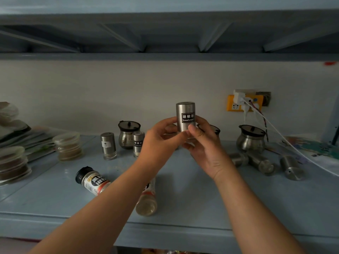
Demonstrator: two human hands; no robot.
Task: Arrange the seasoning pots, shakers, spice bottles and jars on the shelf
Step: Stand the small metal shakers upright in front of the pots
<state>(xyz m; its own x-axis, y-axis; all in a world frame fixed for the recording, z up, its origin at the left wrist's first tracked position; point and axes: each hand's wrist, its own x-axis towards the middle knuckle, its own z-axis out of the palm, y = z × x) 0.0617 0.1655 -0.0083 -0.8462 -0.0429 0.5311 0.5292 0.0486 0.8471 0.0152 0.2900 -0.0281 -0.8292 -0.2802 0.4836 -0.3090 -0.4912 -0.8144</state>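
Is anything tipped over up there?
Yes. A black-capped spice bottle and a second spice bottle lie on their sides near the shelf front, and three steel shakers lie tipped at the right. Nothing looks spilled. The left hand and right hand hold a pepper shaker upright.

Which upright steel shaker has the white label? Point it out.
The leftmost shaker, left of the lidded pot; the second standing shaker and the held shaker both carry black labels.

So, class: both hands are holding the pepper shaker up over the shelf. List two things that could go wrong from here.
1. The spice bottle lying near the front edge of the shelf, under the left forearm, might get nudged and roll off.
2. Setting the pepper shaker down by the standing salt shaker could tip it.
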